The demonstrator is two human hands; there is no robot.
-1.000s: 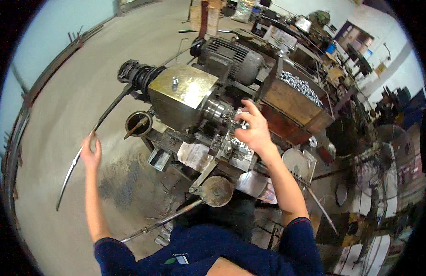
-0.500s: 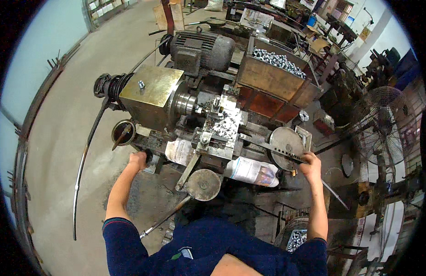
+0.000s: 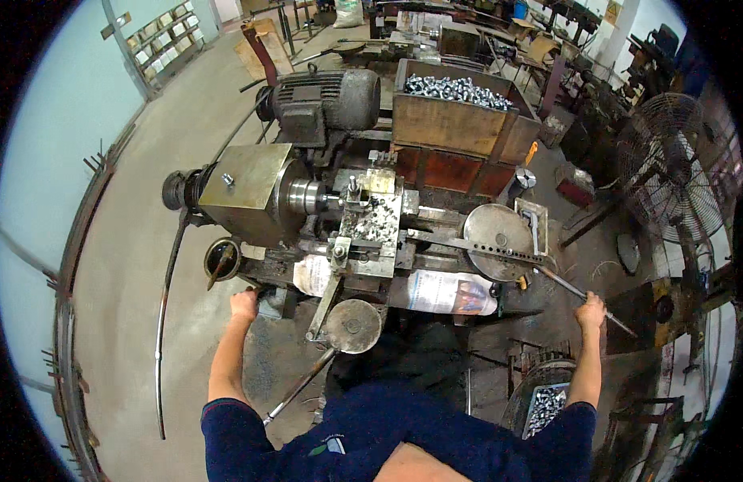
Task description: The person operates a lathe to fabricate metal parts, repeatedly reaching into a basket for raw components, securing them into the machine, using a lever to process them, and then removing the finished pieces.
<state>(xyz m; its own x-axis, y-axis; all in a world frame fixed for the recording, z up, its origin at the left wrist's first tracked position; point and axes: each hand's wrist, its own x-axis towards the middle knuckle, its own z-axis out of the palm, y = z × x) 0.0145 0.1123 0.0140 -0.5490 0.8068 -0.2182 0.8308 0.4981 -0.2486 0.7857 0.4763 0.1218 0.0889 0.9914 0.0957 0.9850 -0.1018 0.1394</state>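
My right hand (image 3: 591, 312) is closed round a long metal lever rod (image 3: 566, 283), which slants down to the right from a round metal disc (image 3: 495, 233). A flat bar with a row of holes (image 3: 488, 250) lies across that disc. At the machine's lower left, my left hand (image 3: 244, 304) is curled closed beside a grey block (image 3: 273, 302); what its fingers hold, if anything, is hidden. Between my hands stands a small lathe with a chuck (image 3: 306, 197) and a chip-strewn cross slide (image 3: 373, 222). A second lever (image 3: 301, 384) with a round plate (image 3: 353, 325) points toward me.
Behind the slide stands a rusty bin (image 3: 448, 124) heaped with shiny metal parts. An electric motor (image 3: 327, 100) is at the back left, and a dark round pot (image 3: 222, 261) by my left hand. A tray of small parts (image 3: 546, 408) sits lower right, a caged fan (image 3: 669, 169) farther right.
My right hand has moved right and down, from the end of the holed bar onto the lever rod. My left hand stays low beside the machine. The whole view has shifted somewhat.
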